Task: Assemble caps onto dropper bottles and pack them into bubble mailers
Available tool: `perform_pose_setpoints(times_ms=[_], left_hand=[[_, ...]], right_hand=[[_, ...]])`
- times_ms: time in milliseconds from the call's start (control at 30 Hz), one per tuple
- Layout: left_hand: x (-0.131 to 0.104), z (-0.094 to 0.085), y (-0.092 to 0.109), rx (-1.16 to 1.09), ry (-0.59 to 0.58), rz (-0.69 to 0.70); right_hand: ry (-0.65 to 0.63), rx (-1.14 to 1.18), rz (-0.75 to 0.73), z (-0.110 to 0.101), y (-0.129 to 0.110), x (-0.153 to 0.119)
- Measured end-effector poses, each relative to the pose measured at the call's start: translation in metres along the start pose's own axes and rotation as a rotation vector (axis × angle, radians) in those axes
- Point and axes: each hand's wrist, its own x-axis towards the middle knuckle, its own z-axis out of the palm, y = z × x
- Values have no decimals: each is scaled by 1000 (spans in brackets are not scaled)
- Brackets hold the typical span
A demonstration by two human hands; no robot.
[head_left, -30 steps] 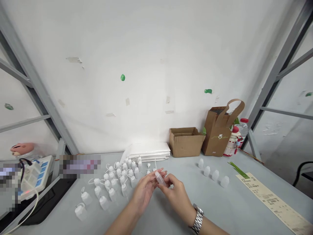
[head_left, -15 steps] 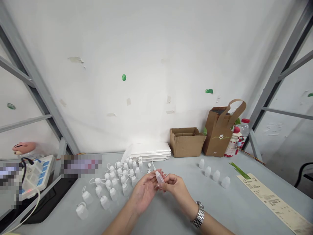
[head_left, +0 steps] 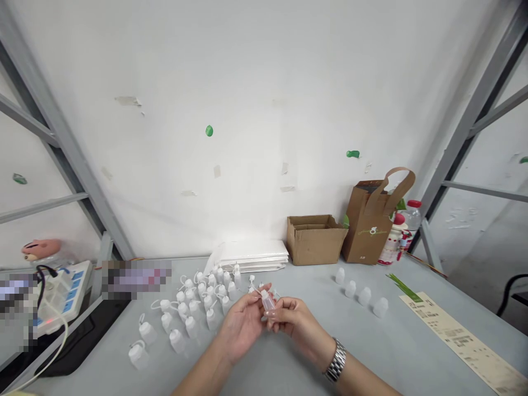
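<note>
A small translucent squeeze bottle (head_left: 269, 302) is held tilted between my two hands, its white neck toward the upper left. A thin tethered cap (head_left: 252, 280) stretches off to the upper left of the neck. My right hand (head_left: 297, 325), closed, pinches the lower body of the bottle between thumb and fingers. My left hand (head_left: 242, 326) is palm up, with its fingers curled behind and around the bottle; part of their contact is hidden. Left of my hands, several similar bottles (head_left: 190, 326) with white looped caps stand on the grey table (head_left: 264, 379).
Several capless translucent pieces (head_left: 364, 296) stand in a row at right. Behind are white packets (head_left: 251, 256), a cardboard box (head_left: 317, 245) and a brown paper bag (head_left: 367, 234). A paper strip (head_left: 457, 338) lies far right; a power strip (head_left: 68, 300) sits far left.
The bottle has shifted slightly in my hands, and its tethered cap now leans left instead of pointing up. My right fingers have moved a little lower along the bottle.
</note>
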Motion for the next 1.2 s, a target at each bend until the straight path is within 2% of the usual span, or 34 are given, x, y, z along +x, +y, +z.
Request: perform_pose_setpoints(times_ms=[200,467,567,700,767,900,1000,1133,1200], left_hand=[[-1,-3,-1,33,0,6],[-4,3,-2,54,45,13],[-3,5,-2,62,70,22],[-3,7,-1,98,59,95],[-2,7,-3,188,61,166],[0,7,-8,375,144,296],[1,6,-9,426,173,321],[-1,7,-5,443,152,283],[-3,9,-4,435,119,270]], right_hand=[[-107,93,80,-5,0,1],[-194,125,135,-3,-1,-2],[-173,62,117,-3,-4,-2],[-60,-102,-27,-5,-8,2],[14,-213,-94,-6,-7,5],[106,-357,-181,-7,0,8],[97,-407,-225,-7,3,7],[-10,-476,-200,-5,1,5],[34,-549,-227,-4,-1,3]])
